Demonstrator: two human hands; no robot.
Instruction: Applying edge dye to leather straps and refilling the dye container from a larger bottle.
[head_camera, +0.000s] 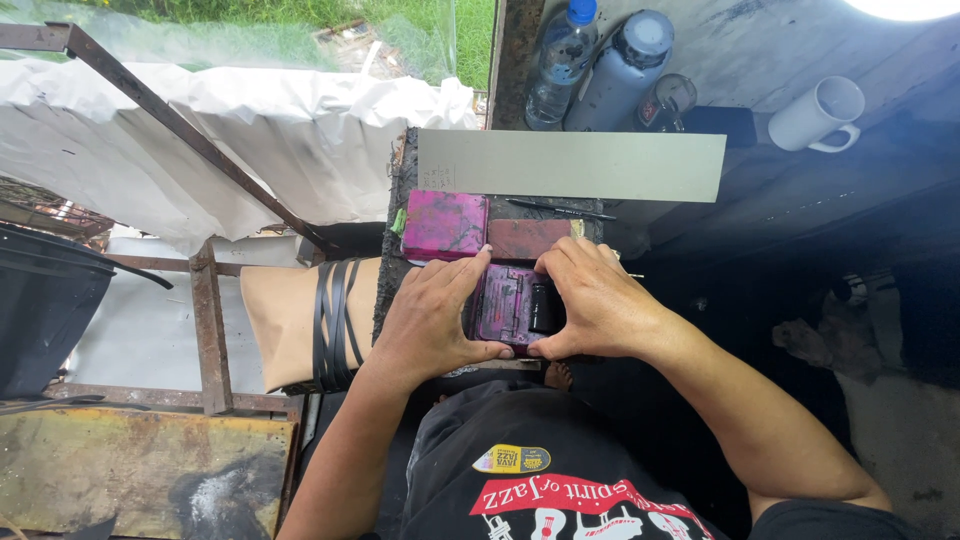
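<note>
Both hands close around a small magenta-stained block with a black roller part (518, 306) on the dark workbench (392, 270). My left hand (432, 318) grips its left side, thumb under the near edge. My right hand (592, 298) wraps its right side, fingers over the top. Just beyond lie a magenta-stained pad (444, 225) and a dull red block (527, 238).
A long grey metal sheet (570, 165) lies across the bench's far side, a thin black tool (558, 208) beneath it. A plastic bottle (560, 62), a grey flask (620, 70) and a white mug (818, 114) stand behind. Rusty frame (208, 320), white sheeting (250, 150) and black straps on a tan piece (335, 322) lie left.
</note>
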